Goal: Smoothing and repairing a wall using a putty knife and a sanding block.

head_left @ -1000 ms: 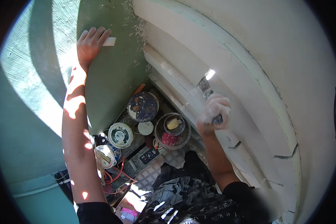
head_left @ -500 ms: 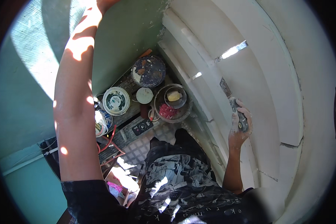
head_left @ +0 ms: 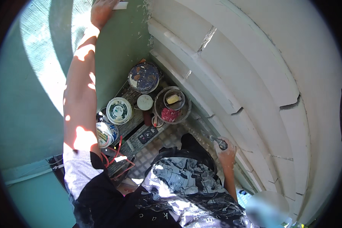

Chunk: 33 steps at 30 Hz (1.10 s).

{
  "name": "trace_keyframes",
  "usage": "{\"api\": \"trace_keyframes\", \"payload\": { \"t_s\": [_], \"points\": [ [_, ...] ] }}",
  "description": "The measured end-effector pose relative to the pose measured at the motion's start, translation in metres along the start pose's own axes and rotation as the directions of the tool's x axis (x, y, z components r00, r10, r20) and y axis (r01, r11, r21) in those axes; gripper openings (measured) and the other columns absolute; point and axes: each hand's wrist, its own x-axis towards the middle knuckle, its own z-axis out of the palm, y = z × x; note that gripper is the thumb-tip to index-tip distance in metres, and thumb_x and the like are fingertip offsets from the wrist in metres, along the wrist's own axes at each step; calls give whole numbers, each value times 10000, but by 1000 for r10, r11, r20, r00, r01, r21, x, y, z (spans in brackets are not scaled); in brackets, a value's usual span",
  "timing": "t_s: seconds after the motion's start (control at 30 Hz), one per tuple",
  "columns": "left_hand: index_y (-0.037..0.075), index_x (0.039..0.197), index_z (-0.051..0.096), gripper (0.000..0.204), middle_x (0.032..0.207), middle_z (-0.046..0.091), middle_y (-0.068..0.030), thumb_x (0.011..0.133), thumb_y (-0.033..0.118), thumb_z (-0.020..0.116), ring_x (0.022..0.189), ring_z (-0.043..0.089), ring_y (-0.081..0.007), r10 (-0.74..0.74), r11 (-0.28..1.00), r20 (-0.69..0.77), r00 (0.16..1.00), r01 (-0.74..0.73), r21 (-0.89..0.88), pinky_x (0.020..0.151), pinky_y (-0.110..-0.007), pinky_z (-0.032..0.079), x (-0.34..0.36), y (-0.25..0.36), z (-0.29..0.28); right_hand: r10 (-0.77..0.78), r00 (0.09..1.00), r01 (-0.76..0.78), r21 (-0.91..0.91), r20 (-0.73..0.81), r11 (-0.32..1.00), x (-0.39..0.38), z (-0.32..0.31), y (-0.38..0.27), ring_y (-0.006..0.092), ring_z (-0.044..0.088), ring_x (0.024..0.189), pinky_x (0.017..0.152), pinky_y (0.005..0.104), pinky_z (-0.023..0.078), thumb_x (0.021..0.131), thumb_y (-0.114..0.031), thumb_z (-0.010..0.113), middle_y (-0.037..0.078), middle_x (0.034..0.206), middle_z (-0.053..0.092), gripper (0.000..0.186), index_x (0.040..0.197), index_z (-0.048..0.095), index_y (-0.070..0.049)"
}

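My left arm stretches up along the green wall [head_left: 117,49]. At the top edge of the view my left hand [head_left: 102,14] is closed at a white flat piece [head_left: 120,5], which sticks out on its right; its fingers are partly cut off. Low on the right, beside the white ribbed panelling [head_left: 250,76], my right hand [head_left: 226,151] is wrapped round the dark handle of a putty knife [head_left: 220,144]. The knife's blade points up and left, dim against the background. White dust or filler coats the right hand.
On wooden boards in the corner stand a stained dark-lidded bucket [head_left: 143,77], a white-lidded tub [head_left: 119,110], another tub [head_left: 105,135] and a small pale-lidded can [head_left: 144,102]. A round basin [head_left: 188,112] holds a bowl with a yellow sponge [head_left: 173,99] and a red cloth [head_left: 170,114].
My right hand has come down and left with the putty knife, away from the panelling's middle. My left hand has come further into view, showing the white piece. The whole view has shifted.
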Motion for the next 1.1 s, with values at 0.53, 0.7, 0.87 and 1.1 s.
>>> {"api": "trace_keyframes", "payload": {
  "t_s": [0.53,0.7,0.87,1.1],
  "points": [
    [0,970,632,187,824,670,-131,937,167,555,758,638,-242,-357,-519,862,-360,844,137,696,-354,486,-313,523,-327,-486,873,408,491,37,770,141,120,-84,190,602,634,574,338,467,906,-153,635,83,711,610,211,747,546,-46],
    [-14,1002,616,214,892,668,-117,945,183,559,776,628,-215,-430,-478,747,-507,830,288,692,-345,476,-432,637,-428,-858,497,827,371,-129,423,199,215,-171,296,561,560,514,380,420,845,-126,643,90,645,548,205,689,533,-51],
    [14,982,619,263,779,598,-21,995,256,516,676,533,-97,-317,-726,620,-717,604,328,580,-267,418,-344,627,-422,-822,424,906,161,-381,392,242,183,-167,300,609,585,541,351,488,879,-74,522,135,684,601,199,696,568,-10],
    [20,996,612,245,810,615,-42,1000,241,506,693,569,-119,-225,-763,597,-770,521,384,599,-272,443,-328,656,-429,-877,181,983,76,-445,165,252,194,-148,283,637,601,558,366,530,866,-58,518,106,701,620,166,714,563,-11]
  ]
}}
